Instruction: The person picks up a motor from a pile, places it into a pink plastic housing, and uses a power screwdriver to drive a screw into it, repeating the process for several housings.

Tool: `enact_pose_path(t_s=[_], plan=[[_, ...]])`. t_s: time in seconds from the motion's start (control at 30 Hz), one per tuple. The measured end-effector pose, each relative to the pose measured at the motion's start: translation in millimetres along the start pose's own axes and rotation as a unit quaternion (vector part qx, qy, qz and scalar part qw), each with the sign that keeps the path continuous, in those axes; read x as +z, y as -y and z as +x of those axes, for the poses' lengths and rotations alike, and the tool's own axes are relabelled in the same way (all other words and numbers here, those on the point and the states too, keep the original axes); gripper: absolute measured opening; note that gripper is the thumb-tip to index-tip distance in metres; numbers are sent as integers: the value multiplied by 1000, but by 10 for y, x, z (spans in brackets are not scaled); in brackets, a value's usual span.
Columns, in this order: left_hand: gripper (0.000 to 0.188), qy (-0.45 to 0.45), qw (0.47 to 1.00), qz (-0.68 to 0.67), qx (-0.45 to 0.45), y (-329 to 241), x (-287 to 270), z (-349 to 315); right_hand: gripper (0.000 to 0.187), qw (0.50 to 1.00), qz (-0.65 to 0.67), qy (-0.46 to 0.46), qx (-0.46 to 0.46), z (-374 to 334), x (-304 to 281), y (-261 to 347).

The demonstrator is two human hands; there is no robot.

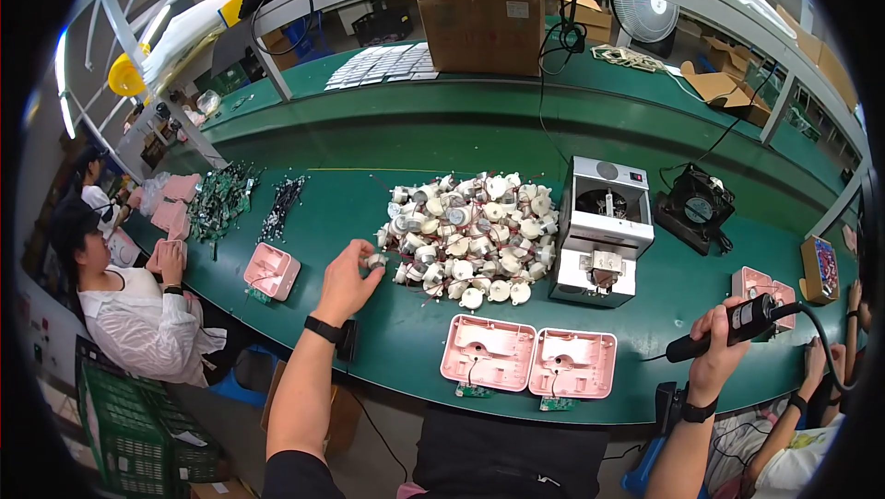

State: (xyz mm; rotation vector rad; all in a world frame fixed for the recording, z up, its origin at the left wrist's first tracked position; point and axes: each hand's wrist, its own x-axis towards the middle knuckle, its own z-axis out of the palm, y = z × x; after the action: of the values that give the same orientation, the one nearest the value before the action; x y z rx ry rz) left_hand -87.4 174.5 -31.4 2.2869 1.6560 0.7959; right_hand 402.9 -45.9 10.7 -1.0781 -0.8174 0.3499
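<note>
A large pile of small white motors [470, 232] with thin red wires covers the middle of the green table. At the pile's left edge, my left hand [346, 285] pinches one small motor [375, 261] between thumb and fingers. My right hand [714, 352] is wrapped around a black corded electric screwdriver [719, 331], its thin bit pointing left above the table. Between my hands, near the front edge, lie two open pink plastic housings side by side, a left housing [487, 352] and a right housing [573, 363]. Each has a small green circuit board wired to it.
A white and grey screw feeder [604, 232] stands right of the pile, with a black fan [698, 207] beyond. Another pink housing [272, 270] and heaped circuit boards [221, 204] lie to the left. Co-workers sit on both sides; one person [138, 305] handles a pink part.
</note>
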Motion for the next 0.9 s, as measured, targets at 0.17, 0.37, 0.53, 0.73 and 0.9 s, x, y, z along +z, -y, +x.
enact_pose_path(t_s=[0.17, 0.37, 0.53, 0.73, 0.9], plan=[[35, 79, 995, -1, -56, 145, -161, -137, 24, 1000, 13, -8, -1, -5, -3, -10], [34, 87, 993, 61, 52, 119, -234, -188, 23, 1000, 1, -3, 0, 8, 64, 4], [32, 39, 957, -280, -72, -170, -485, 134, 21, 1000, -20, 3, 1, -19, 103, 44], [33, -42, 924, -375, -61, -446, -679, 189, 22, 1000, -22, 1, 4, -56, 64, 56], [32, 15, 913, -403, -68, -575, -541, -192, 23, 1000, -28, -4, -7, -111, 8, 36]])
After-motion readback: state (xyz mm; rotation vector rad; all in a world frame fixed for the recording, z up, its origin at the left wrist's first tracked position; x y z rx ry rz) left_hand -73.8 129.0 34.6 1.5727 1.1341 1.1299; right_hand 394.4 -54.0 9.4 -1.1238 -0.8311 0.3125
